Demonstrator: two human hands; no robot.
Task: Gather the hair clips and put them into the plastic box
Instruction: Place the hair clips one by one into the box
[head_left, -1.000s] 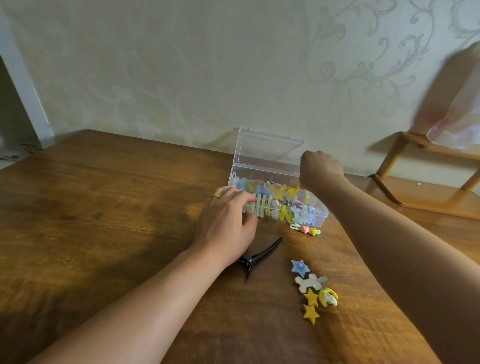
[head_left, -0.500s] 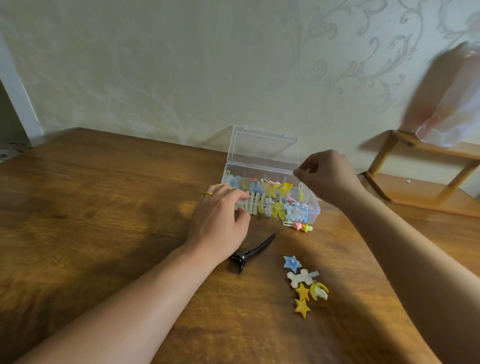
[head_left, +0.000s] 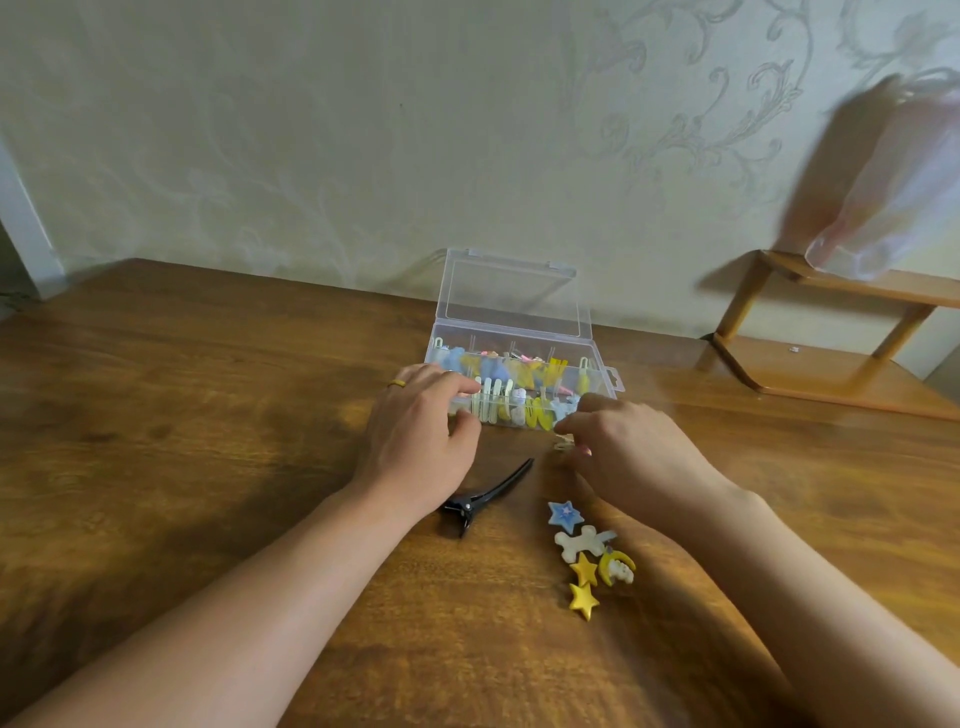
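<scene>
The clear plastic box (head_left: 597, 358) stands open near the wall, its lid upright, with several coloured hair clips inside. My left hand (head_left: 421, 441) grips its front left corner, fingers over the rim and thumb against the front wall. My right hand (head_left: 628, 457) is down on the table just in front of the box's right end, fingers curled over small clips (head_left: 563, 445) lying there; it is blurred. A black long clip (head_left: 491, 493) lies between my wrists. Nearer me lie a blue star clip (head_left: 565, 514), a white bone-shaped clip (head_left: 579, 541), yellow star clips (head_left: 584, 584) and a moon clip (head_left: 617, 567).
The brown wooden table (head_left: 208, 441) runs back to a patterned wall. A low wooden rack (head_left: 831, 364) stands at the back right with a pale plastic bag (head_left: 893, 197) hanging above it.
My right hand has come down from over the box's right end to the table in front of it, onto the small clips. My left hand has stayed on the box.
</scene>
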